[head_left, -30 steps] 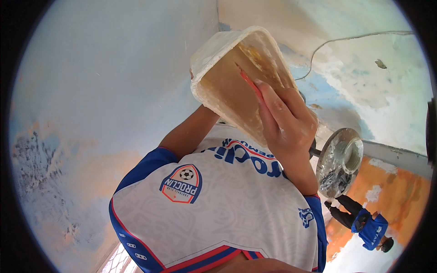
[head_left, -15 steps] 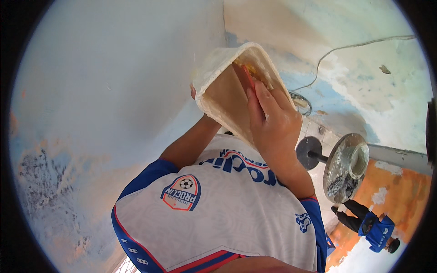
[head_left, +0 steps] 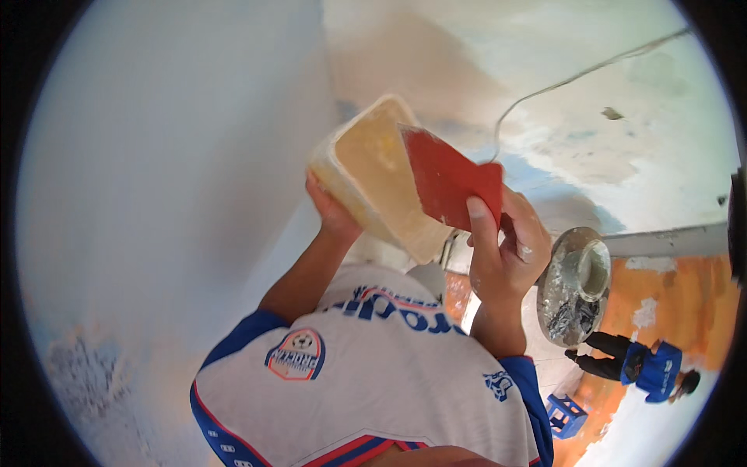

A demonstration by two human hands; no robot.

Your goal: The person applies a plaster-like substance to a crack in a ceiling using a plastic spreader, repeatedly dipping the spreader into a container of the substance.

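Observation:
My left hand [head_left: 334,208] grips the side of a cream plastic tub [head_left: 379,183], held tilted with its mouth toward me. Pale, yellowish residue coats the tub's inside. My right hand [head_left: 510,245] pinches a red putty scraper [head_left: 451,177] between the thumb and fingers. The flat blade is outside the tub, in front of its right side, with its tip overlapping the rim in view. Whitish smears mark the blade's edge and a knuckle of my right hand.
To the right is a round, paint-spattered table [head_left: 576,286] bearing a pale ring-shaped container [head_left: 594,270]. Beyond it stands a person in blue [head_left: 657,369] near a patchy orange wall. A blue plastic stool [head_left: 566,415] is low right. A cable [head_left: 576,75] runs along the patchy wall.
My right hand has drawn the scraper out of the tub and moved right and down, turning the blade's flat face into view. The tub has shifted slightly left.

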